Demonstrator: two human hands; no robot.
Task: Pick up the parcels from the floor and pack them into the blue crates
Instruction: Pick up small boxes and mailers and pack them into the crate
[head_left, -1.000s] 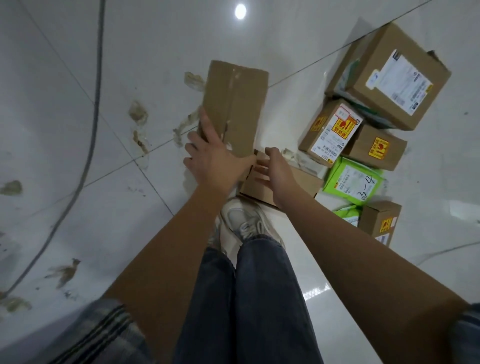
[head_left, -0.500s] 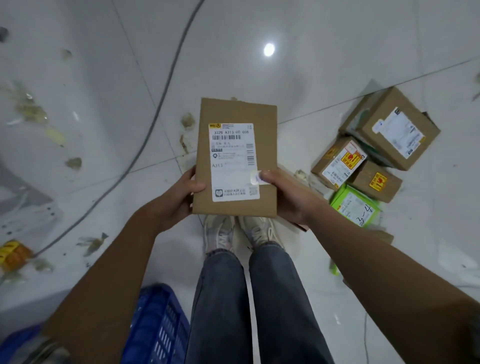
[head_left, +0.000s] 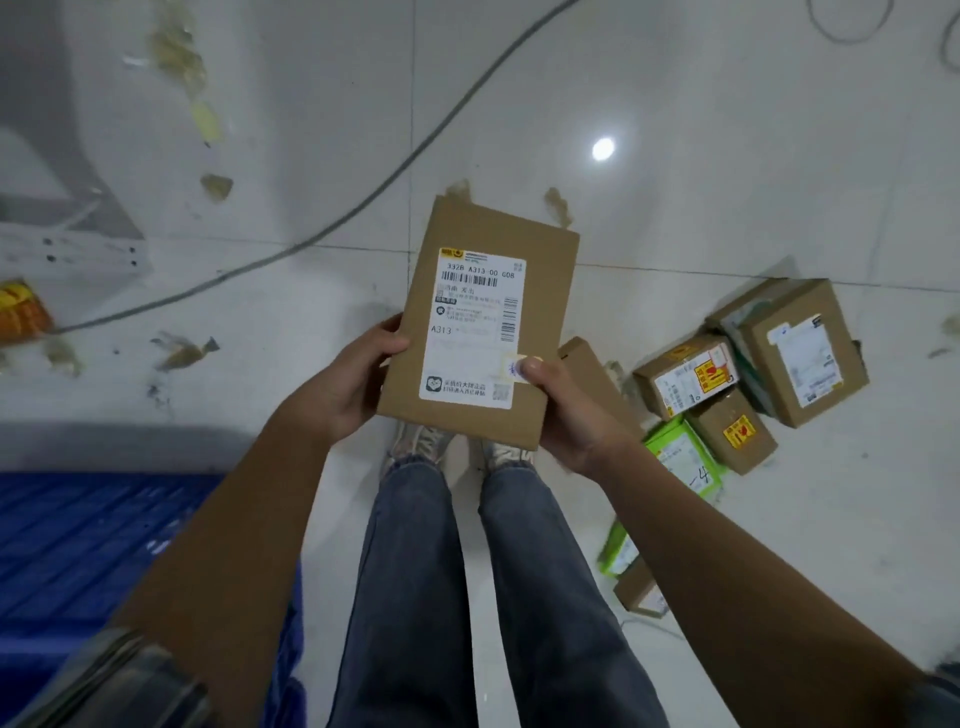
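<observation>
Between my left hand (head_left: 345, 387) and right hand (head_left: 566, 410), both clamped on its lower edges, I hold a flat cardboard parcel (head_left: 480, 322) label-up above my shoes. Beyond, more parcels (head_left: 737, 384) lie on the floor at right; a blue crate (head_left: 78, 545) sits lower left.

flat brown parcel (head_left: 540, 291) held label-up above the shoes | left hand (head_left: 347, 388) grips its left edge, right hand (head_left: 566, 410) its lower right corner, thumb on the label | blue crate (head_left: 88, 551) at lower left | other parcels (head_left: 748, 379) clustered on the white floor (head_left: 727, 156) to the right
</observation>
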